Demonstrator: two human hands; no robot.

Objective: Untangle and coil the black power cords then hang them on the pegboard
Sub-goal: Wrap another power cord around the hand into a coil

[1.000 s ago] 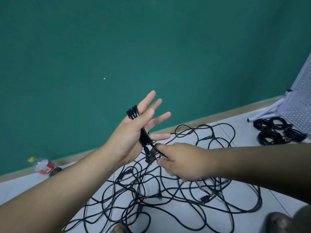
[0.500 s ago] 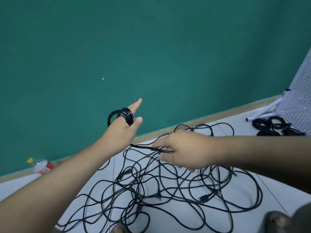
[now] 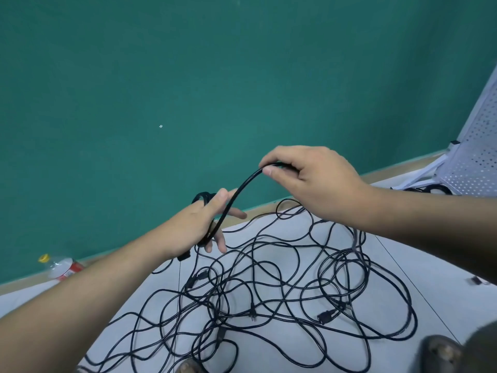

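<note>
A tangle of black power cords (image 3: 269, 292) sprawls over the pale tiled floor. My left hand (image 3: 188, 230) is raised above its far left side with the fingers spread and straight. Several loops of one black cord (image 3: 201, 197) are wound round that hand. From there a stretch of the same cord (image 3: 242, 187) arcs up to my right hand (image 3: 317, 181), which pinches it between thumb and fingers, higher and to the right. The white pegboard (image 3: 473, 157) leans at the far right edge.
Coiled black cords (image 3: 430, 188) lie at the pegboard's foot, partly hidden by my right arm. A plastic bottle (image 3: 63, 269) lies by the green wall at the left. Shoes (image 3: 441, 354) show at the bottom edge. A plug (image 3: 326, 316) lies in the tangle.
My right hand rose from low beside the left hand to up and right, drawing the cord into an arc. My left hand turned and dropped slightly, the loops still round it.
</note>
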